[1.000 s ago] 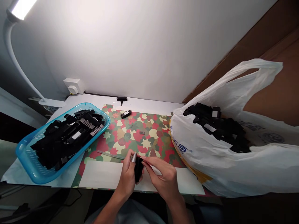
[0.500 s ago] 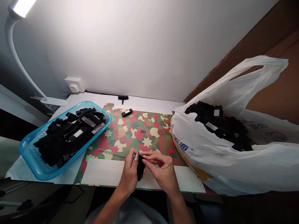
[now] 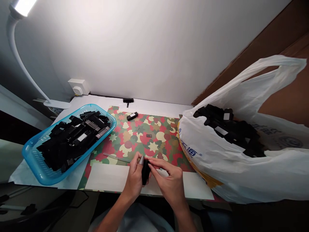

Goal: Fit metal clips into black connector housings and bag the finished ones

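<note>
- Pale wall [image 3: 145, 48] closes off the far side, behind a table with a camouflage-patterned sheet [image 3: 166, 151].
- Since half a second ago, the view has swung slightly; a gap now shows more clearly between the right hand's [image 3: 171, 180] forefinger and thumb.
- Left hand [image 3: 134, 178], silver cap [image 3: 142, 160] on its thumb, remains closed round the black piece [image 3: 145, 174], above the white strip [image 3: 108, 177] by the table's near edge.
- Right fingertips are drawn together at that piece's upper end; whether they grip anything, I cannot tell.
- Small dark plate [image 3: 149, 135] and loose black part [image 3: 132, 116] lie where they did.
- Room ahead runs between the blue basket [image 3: 48, 180] and the white bag [image 3: 241, 180], which overhangs the sheet's right edge.
</note>
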Tool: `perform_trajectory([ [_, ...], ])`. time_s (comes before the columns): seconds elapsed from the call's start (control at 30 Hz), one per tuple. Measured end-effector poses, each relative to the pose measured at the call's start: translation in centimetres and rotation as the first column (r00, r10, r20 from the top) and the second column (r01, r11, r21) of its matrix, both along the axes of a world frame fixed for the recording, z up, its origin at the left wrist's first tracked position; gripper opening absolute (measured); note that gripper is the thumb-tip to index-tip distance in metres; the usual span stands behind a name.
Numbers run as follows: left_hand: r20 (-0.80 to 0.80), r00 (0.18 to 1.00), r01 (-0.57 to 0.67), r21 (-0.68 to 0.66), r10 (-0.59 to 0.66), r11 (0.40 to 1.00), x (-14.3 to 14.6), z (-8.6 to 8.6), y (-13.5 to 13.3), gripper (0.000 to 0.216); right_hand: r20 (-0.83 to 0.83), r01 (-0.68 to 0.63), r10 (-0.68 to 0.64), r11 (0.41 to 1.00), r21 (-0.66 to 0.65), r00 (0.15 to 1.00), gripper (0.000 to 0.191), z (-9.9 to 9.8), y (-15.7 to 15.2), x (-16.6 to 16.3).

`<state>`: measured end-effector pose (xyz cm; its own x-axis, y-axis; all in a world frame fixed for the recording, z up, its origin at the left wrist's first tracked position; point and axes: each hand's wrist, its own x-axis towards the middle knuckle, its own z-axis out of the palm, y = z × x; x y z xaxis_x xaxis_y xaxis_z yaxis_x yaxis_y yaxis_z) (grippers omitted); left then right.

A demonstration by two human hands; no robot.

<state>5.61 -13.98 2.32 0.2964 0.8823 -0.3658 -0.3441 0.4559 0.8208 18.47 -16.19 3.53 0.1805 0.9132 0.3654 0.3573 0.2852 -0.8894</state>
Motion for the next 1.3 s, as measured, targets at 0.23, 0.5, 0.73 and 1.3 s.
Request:
perform_trajectory([
  [0.23, -0.069, 0.997, 0.021, 0.062, -0.017, 0.998, 0.1, -0.3, -0.2, 0.052, -0.178, -0.029, 0.004, 0.99, -0.139, 0.984, 0.016, -0.3, 0.3, 0.0],
  [0.5, 0.024, 0.999, 0.034, -0.012, -0.034, 0.999, -0.5, -0.4, 0.0, 0.047, -0.304, -0.128, 0.059, 0.969, -0.212, 0.951, 0.015, 0.1, 0.5, 0.7],
  [0.73, 0.122, 0.99, 0.075, -0.081, -0.064, 0.994, -1.4, -0.2, 0.6, 0.049, -0.433, -0.233, 0.098, 0.934, -0.271, 0.896, 0.026, -0.7, 0.2, 0.3],
  [1.3, 0.124, 0.976, 0.183, -0.004, -0.181, 0.983, -1.4, -0.8, 0.3, 0.049, -0.614, -0.222, -0.014, 0.926, -0.306, 0.789, 0.026, -1.7, -0.2, -0.4],
])
